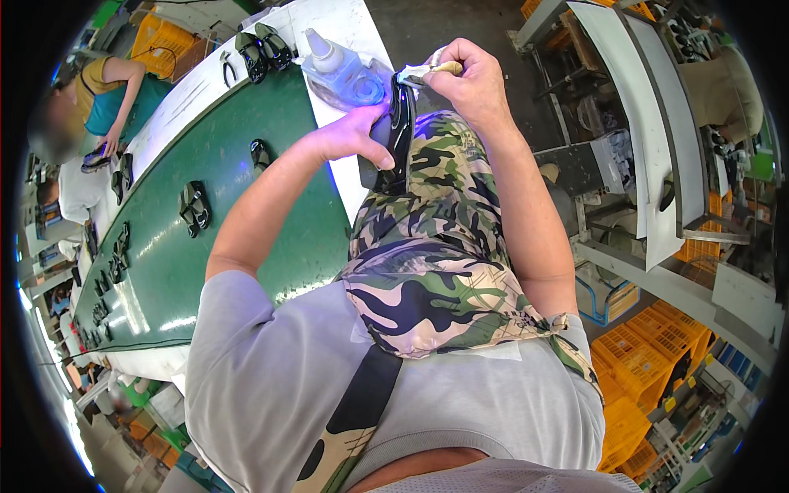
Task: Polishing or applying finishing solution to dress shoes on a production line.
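Note:
My left hand [355, 138] is closed round the side of a glossy black shoe [400, 135], which stands lengthwise over my lap. Between the thumb and fingers of my right hand [479, 86] is a pale, bunched cloth [417, 75], touching the far end of the shoe. Just left of that end, on the white table edge, sits a translucent bottle [331, 69] with a pointed nozzle. A camouflage apron [448, 185] covers my lap below the shoe.
A green conveyor belt [271, 214] on my left carries pairs of black shoes [195, 209]. More shoes [261, 51] and pliers [228, 69] lie on its white border. A co-worker [107, 94] is across the belt. Orange crates [637, 361] and a rack [633, 123] stand at right.

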Demonstrator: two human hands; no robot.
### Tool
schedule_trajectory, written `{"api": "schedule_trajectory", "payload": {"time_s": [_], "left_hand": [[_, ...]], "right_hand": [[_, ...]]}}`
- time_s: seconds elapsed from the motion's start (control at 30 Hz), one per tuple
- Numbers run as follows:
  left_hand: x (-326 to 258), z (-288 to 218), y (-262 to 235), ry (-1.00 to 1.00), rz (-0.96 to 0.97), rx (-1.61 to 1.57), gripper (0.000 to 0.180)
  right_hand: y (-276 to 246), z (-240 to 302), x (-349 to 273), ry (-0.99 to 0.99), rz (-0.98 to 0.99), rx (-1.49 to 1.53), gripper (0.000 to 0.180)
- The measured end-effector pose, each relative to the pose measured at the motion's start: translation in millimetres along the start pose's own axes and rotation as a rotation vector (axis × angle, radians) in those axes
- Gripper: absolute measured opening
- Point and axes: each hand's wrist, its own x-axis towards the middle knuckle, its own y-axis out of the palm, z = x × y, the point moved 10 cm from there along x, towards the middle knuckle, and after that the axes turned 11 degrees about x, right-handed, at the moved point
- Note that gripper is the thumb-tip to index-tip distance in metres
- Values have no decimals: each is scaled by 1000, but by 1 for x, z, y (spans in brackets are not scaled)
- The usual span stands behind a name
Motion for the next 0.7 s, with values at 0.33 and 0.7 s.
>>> {"api": "schedule_trajectory", "payload": {"time_s": [0.33, 0.7], "left_hand": [[0, 18, 7, -8, 75, -599, 59], [6, 43, -14, -27, -92, -905, 52]], "right_hand": [[12, -15, -11, 52, 58, 3, 12], [27, -34, -25, 178, 181, 149, 16]]}}
